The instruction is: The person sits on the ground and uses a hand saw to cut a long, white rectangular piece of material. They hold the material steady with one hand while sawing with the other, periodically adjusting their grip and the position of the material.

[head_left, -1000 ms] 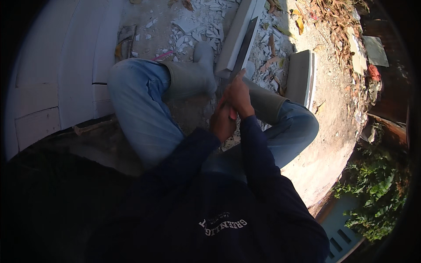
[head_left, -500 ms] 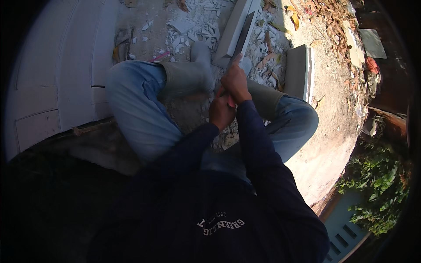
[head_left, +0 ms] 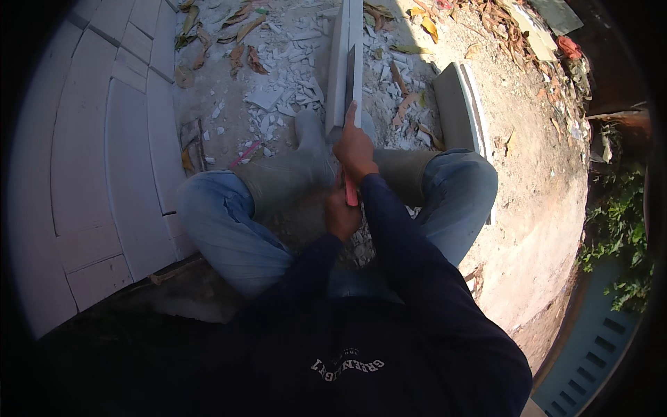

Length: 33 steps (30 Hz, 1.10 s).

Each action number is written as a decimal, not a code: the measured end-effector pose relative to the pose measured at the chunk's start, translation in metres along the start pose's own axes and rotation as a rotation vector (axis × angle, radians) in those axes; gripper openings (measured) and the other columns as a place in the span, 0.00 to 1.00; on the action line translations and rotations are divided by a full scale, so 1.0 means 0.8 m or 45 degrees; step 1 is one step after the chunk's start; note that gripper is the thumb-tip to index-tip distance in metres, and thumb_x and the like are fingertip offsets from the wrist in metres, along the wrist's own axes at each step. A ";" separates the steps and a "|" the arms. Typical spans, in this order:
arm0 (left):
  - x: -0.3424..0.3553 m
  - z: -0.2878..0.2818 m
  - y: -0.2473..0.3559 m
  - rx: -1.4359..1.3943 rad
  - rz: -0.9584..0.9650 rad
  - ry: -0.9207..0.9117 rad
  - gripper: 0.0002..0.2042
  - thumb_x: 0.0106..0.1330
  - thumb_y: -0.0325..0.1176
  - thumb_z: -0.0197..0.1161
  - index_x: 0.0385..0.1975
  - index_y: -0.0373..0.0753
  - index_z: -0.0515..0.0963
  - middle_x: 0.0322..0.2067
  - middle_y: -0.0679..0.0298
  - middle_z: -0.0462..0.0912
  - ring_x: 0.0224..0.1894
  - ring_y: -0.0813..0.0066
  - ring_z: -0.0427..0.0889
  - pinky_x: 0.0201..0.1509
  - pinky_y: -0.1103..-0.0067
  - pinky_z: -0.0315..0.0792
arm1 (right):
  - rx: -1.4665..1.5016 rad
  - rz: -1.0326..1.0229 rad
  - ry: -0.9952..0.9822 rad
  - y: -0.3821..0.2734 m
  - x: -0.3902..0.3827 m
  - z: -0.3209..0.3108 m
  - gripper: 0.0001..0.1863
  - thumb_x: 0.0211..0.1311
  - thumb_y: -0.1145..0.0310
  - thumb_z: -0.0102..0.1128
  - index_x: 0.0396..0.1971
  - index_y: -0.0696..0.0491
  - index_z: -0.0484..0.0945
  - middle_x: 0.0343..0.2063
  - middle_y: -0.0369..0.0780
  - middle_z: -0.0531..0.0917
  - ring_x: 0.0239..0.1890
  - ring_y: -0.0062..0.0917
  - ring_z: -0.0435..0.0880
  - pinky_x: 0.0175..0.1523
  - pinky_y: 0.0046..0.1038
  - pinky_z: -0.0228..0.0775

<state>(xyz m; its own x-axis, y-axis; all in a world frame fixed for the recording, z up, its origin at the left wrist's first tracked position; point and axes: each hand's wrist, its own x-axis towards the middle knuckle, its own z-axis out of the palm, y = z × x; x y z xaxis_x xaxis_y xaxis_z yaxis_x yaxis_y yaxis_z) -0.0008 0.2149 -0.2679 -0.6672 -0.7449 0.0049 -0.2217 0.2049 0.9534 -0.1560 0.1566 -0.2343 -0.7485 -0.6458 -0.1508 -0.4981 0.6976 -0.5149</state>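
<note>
Between my bent knees, my left hand (head_left: 342, 215) grips the red handle (head_left: 351, 192) of a long tool. My right hand (head_left: 354, 153) is closed round the tool just above it, index finger pointing forward along the dark blade (head_left: 351, 73). The blade lies lengthwise on a long pale block (head_left: 339, 42) with a stepped edge, running away from me. My grey rubber boots (head_left: 271, 181) are either side, under and beside my hands.
Broken white chips (head_left: 264, 97) and dry leaves (head_left: 250, 59) litter the ground. A second pale block (head_left: 455, 108) lies at the right. White slabs (head_left: 132, 181) line the left side. Leafy plants (head_left: 618, 222) and a blue panel (head_left: 590, 361) are at the far right.
The view has turned, so the block now runs straight ahead instead of slanting right, and more slabs show at left. Both hands sit a little further left in the picture, still on the tool.
</note>
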 end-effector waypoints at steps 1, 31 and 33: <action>0.000 0.001 0.003 -0.013 -0.011 -0.024 0.07 0.62 0.26 0.61 0.37 0.33 0.81 0.35 0.40 0.82 0.43 0.37 0.81 0.40 0.59 0.75 | -0.012 0.003 0.040 0.000 0.011 0.001 0.55 0.50 0.75 0.59 0.77 0.60 0.36 0.28 0.57 0.85 0.30 0.52 0.86 0.41 0.49 0.78; 0.123 0.021 0.028 -0.113 -0.145 -0.003 0.05 0.57 0.26 0.61 0.31 0.33 0.79 0.30 0.44 0.82 0.38 0.39 0.81 0.43 0.58 0.75 | -0.272 -0.186 0.301 0.013 0.160 0.012 0.46 0.53 0.72 0.58 0.74 0.64 0.52 0.25 0.53 0.85 0.28 0.47 0.87 0.37 0.46 0.78; 0.122 0.027 0.024 -0.060 -0.104 0.080 0.05 0.57 0.26 0.62 0.31 0.33 0.80 0.29 0.44 0.82 0.36 0.39 0.81 0.40 0.58 0.75 | -0.266 -0.194 0.297 0.011 0.158 0.007 0.45 0.54 0.72 0.57 0.73 0.64 0.53 0.26 0.54 0.85 0.29 0.47 0.87 0.37 0.46 0.77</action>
<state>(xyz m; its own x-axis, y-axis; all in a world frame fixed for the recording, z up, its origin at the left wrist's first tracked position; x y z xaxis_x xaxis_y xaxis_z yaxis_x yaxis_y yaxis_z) -0.0857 0.1598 -0.2554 -0.6022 -0.7964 -0.0561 -0.2388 0.1126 0.9645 -0.2524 0.0795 -0.2626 -0.7266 -0.6759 0.1236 -0.6726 0.6628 -0.3292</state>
